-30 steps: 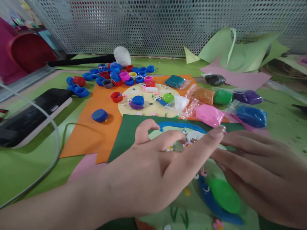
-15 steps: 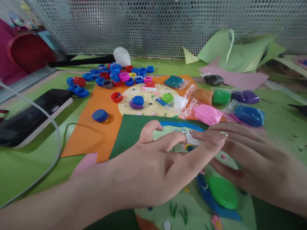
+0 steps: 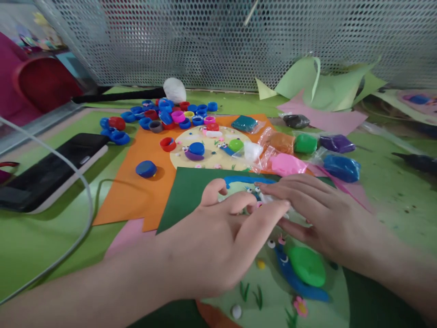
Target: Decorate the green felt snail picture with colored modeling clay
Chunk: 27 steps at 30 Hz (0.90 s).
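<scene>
Green tabletop [image 3: 389, 205], orange sheet [image 3: 126, 200], pink paper [image 3: 321, 117], black device [image 3: 37, 177], blue caps [image 3: 120, 138]

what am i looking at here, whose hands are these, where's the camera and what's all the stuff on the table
There's no machine: these are one person's bare left hand and right hand, seen from a camera on their head. Their fingers gather at a small white piece; whether it is gripped or only touched, I can't tell. Under them is a dark green sheet with a pale round picture, including a blue snail with a green shell. Beyond lie bottle caps, an orange sheet and small bags of coloured material.
</scene>
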Available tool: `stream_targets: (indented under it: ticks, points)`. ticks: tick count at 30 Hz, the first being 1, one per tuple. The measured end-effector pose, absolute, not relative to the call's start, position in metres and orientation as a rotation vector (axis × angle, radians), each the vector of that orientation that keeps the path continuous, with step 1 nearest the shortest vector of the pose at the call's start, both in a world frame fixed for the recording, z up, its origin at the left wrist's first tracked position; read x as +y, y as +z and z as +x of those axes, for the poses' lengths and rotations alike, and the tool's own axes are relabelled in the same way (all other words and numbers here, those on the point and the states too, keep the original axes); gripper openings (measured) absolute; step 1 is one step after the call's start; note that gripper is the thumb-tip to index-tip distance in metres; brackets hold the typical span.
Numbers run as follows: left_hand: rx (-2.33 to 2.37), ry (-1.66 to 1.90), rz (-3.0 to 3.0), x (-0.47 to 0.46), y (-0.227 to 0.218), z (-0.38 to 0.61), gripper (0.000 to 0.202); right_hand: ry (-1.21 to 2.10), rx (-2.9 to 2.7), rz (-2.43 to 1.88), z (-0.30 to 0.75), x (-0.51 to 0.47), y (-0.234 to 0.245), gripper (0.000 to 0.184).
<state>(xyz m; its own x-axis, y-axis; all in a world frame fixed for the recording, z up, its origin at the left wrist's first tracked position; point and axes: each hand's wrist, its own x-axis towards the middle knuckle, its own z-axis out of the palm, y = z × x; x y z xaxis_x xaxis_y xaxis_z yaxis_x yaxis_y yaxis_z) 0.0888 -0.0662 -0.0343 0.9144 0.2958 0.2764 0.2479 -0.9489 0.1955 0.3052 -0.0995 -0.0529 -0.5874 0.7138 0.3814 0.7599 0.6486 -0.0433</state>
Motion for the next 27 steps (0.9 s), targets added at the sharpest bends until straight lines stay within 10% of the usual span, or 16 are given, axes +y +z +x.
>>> stream_targets:
  ticks: [27]
  points:
    - [0.563, 0.266, 2.701, -0.0628, -0.0309, 0.0903, 0.051, -0.104, -2.436, -1.174, 0.2959, -0.0965, -0.0496, 0.030]
